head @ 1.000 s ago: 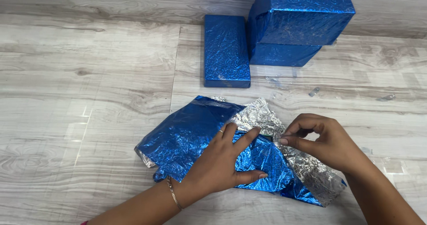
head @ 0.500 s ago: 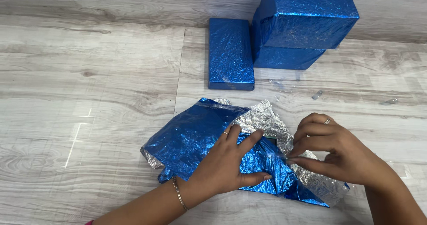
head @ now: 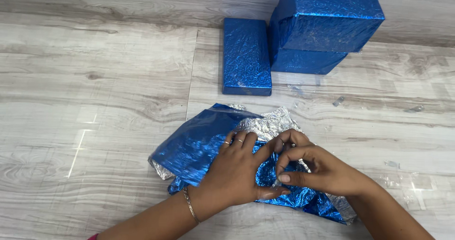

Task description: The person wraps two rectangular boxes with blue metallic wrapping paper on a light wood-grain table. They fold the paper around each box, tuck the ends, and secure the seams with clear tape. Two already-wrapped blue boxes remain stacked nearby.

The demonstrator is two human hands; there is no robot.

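A crumpled sheet of blue foil wrapping paper (head: 199, 145) with a silver underside lies on the wood floor, folded over something hidden beneath it. My left hand (head: 237, 171) lies flat on top of the blue fold, fingers spread, pressing it down. My right hand (head: 308, 166) has come in beside it; its fingers curl over the folded edge, touching the paper and my left thumb. I cannot tell whether a strip of clear tape is under its fingertips. A silver flap (head: 270, 124) sticks out behind both hands.
Three boxes wrapped in blue foil stand at the back: a flat one (head: 246, 55), and a large one (head: 329, 14) stacked on a lower one (head: 303, 62). Small clear scraps (head: 337, 101) lie on the grey wood floor (head: 95, 102) to the right.
My right hand has moved left from the silver flap onto the blue fold, next to my left hand. My left hand has kept pressing the paper in about the same place.
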